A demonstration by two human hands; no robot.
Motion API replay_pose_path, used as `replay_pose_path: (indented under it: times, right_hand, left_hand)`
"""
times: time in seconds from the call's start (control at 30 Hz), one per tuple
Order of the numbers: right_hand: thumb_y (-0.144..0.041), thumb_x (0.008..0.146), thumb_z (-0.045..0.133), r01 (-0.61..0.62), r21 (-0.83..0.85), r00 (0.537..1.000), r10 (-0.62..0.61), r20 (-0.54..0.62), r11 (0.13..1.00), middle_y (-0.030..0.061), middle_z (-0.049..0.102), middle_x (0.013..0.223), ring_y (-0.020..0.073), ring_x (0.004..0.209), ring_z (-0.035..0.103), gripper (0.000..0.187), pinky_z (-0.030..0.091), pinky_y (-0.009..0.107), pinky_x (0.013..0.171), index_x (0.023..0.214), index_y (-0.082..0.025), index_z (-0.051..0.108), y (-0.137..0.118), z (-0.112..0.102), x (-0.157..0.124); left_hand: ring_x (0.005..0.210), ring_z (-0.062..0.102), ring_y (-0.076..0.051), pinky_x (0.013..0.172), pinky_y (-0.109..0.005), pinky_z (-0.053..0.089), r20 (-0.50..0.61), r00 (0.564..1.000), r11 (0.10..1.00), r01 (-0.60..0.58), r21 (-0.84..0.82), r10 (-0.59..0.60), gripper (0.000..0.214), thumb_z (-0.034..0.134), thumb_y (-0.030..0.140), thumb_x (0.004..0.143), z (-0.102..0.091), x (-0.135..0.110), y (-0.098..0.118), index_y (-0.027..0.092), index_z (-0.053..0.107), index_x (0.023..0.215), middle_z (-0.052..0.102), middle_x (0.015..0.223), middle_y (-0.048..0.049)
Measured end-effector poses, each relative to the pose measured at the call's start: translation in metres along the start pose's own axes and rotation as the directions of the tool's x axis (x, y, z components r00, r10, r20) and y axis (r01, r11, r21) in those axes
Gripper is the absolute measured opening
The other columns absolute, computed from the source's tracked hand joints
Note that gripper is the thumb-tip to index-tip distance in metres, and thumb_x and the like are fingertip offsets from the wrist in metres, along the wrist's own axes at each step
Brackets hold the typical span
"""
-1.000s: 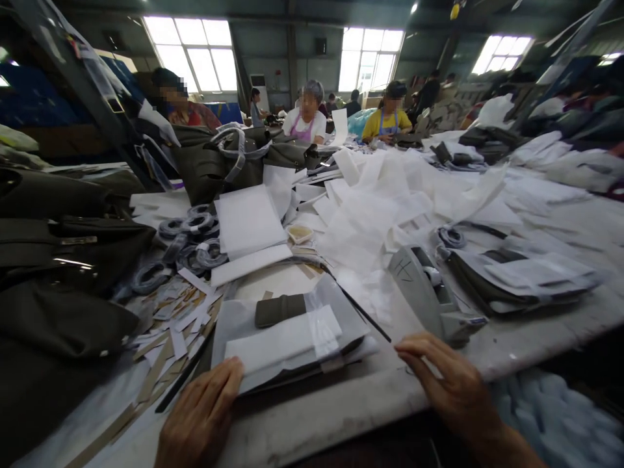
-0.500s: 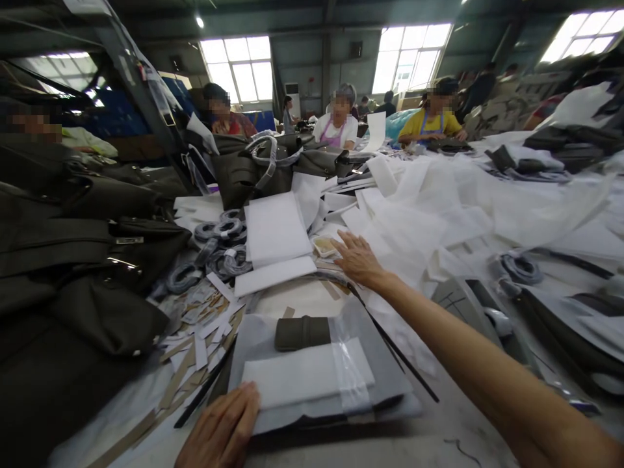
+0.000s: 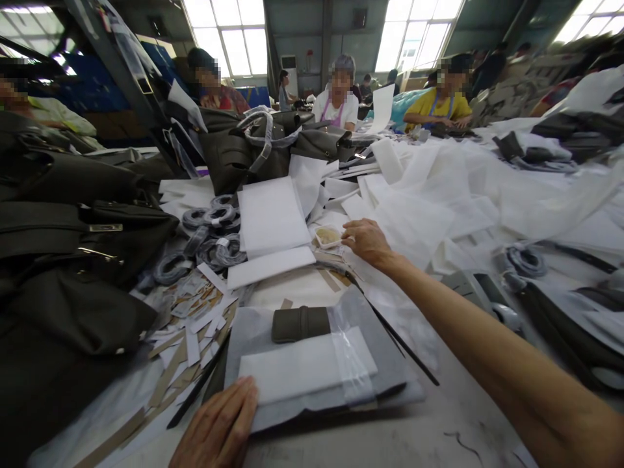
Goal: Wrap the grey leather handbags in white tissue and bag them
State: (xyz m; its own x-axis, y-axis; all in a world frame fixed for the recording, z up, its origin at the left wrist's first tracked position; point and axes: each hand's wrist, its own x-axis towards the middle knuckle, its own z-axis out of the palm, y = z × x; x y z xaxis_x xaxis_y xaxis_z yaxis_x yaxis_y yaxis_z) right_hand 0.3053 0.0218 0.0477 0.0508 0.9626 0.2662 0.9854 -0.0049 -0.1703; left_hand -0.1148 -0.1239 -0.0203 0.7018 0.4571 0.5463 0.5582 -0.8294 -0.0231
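My left hand (image 3: 217, 426) lies flat on the near table edge, its fingers stretched out against the corner of a grey wrapped stack (image 3: 316, 367). A white foam sheet and a small dark olive leather piece (image 3: 301, 323) lie on that stack. My right arm reaches far across the table. My right hand (image 3: 365, 240) has its fingers curled at the rim of a small white tray (image 3: 327, 235) holding tan bits. I cannot make out whether anything is pinched in those fingers.
Dark olive handbags (image 3: 73, 240) pile at the left and back. Grey coiled straps (image 3: 209, 234), white foam sheets (image 3: 270, 221), tan paper scraps (image 3: 190, 325) and heaps of white wrapping (image 3: 439, 195) cover the table. A grey tape dispenser (image 3: 480, 296) sits right. Several people work at the far end.
My right hand left the near table edge, reached forward across the table, then drew its spread fingers together at the small tray. My left hand stayed by the stack.
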Motion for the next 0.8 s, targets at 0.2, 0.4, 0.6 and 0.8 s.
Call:
replay_pose_path:
  times: [0.2,0.4,0.6,0.8]
  right_hand:
    - [-0.039,0.084,0.066,-0.197,0.114,0.976,0.206,-0.065,0.974,0.0012,0.072,0.087,0.0189,0.079,0.065,0.017,0.044,0.03,0.075,0.08,-0.023,0.072,0.012,-0.058,-0.083]
    - [-0.037,0.079,0.063,-0.289,0.271,0.946,0.231,0.228,0.918,0.0017,0.07,0.08,0.0195,0.075,0.063,0.016,0.043,0.031,0.072,0.076,-0.024,0.072,0.024,-0.041,-0.16]
    - [-0.035,0.078,0.06,-0.317,0.402,0.944,0.244,0.223,0.859,0.0034,0.066,0.082,0.0212,0.081,0.062,0.018,0.045,0.032,0.074,0.083,-0.023,0.072,0.009,0.002,-0.192]
    - [-0.048,0.081,0.055,-0.364,0.481,0.93,0.286,0.23,0.798,0.0042,0.071,0.077,0.0226,0.077,0.064,0.032,0.047,0.034,0.074,0.074,-0.022,0.072,0.022,-0.005,-0.185]
  left_hand:
    - [0.122,0.057,-0.021,0.108,-0.034,0.038,-0.087,0.996,1.0,-0.018,-0.026,0.015,0.035,0.04,0.005,0.097,0.005,0.001,0.001,0.013,0.062,0.125,0.067,0.122,-0.0111]
    - [0.119,0.059,-0.02,0.108,-0.033,0.039,-0.057,0.998,0.999,-0.034,0.016,0.035,0.035,0.042,0.007,0.097,0.005,-0.002,-0.003,0.014,0.062,0.125,0.067,0.121,-0.0097]
    - [0.115,0.062,-0.019,0.105,-0.032,0.042,-0.069,0.995,0.995,-0.064,0.082,0.07,0.034,0.043,0.011,0.097,0.005,-0.002,-0.006,0.017,0.061,0.126,0.068,0.12,-0.0084]
    - [0.108,0.065,-0.018,0.1,-0.029,0.045,-0.147,0.988,0.997,-0.034,0.074,0.045,0.033,0.04,0.007,0.096,-0.002,0.011,0.004,0.017,0.064,0.118,0.071,0.112,-0.0075]
